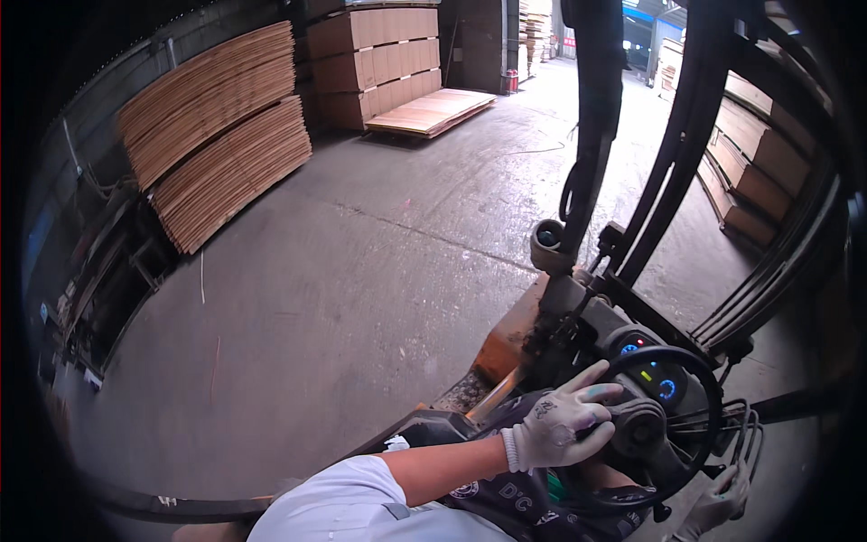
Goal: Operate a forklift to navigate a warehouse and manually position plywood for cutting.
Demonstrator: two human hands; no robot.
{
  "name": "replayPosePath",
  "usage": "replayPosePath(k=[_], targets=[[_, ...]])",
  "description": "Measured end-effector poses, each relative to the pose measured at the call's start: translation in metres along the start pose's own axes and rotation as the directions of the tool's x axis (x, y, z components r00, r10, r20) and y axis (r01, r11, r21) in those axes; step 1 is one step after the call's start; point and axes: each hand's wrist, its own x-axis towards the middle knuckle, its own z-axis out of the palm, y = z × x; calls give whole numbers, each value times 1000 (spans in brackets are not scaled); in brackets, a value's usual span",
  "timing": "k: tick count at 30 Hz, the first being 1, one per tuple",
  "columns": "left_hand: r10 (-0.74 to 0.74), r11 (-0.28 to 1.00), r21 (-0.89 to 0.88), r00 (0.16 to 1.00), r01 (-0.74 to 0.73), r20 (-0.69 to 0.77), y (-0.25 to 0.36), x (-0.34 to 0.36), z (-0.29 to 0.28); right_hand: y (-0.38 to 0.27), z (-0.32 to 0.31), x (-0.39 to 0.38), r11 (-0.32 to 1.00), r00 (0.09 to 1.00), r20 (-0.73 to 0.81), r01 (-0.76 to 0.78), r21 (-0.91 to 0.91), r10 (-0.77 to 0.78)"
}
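Observation:
In front of me is the black steering wheel [713, 406] of a forklift. My left hand [564, 426], in a white knitted glove with stained fingertips, is closed over the wheel's left rim, its fingers bent toward the hub. The hand covers that stretch of the rim. Lower right, past the wheel, my gloved right hand [722, 499] is closed round a control lever [742, 452], partly in shadow. Other thin levers stand beside it. Behind the wheel a dashboard [657, 375] glows with blue, yellow and red lights.
Dark mast posts [596, 117] rise ahead. Tall stacks of wood sheets [221, 126] stand at left, with wrapped board stacks [379, 63] and a low sheet pile [432, 112] farther back. More stacks [754, 154] line the right. A red extinguisher [512, 80] stands near the bright doorway.

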Motion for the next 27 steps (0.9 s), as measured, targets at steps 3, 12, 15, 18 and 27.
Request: replayPosePath(k=[3, 12, 15, 18, 27], targets=[[7, 1000, 20, 997, -5, -82, 7, -9, 2, -8, 3, 8, 997, 999, 2, 39, 65, -39], [-44, 990, 123, 976, 72, -214, 39, -41, 5, -9, 32, 28, 974, 986, 47, 148, 169, -158], [-80, 981, 154, 968, 119, -240, 60, -53, 15, 7, 39, 31, 962, 978, 1, 207, 178, -210], [-88, 974, 176, 958, 139, -271, 81, -67, 21, 13, 27, 32, 951, 974, 11, 218, 218, -226], [-148, 959, 181, 928, 220, -342, 161, -93, 33, 25, -18, 57, 926, 961, 33, 254, 280, -273]])
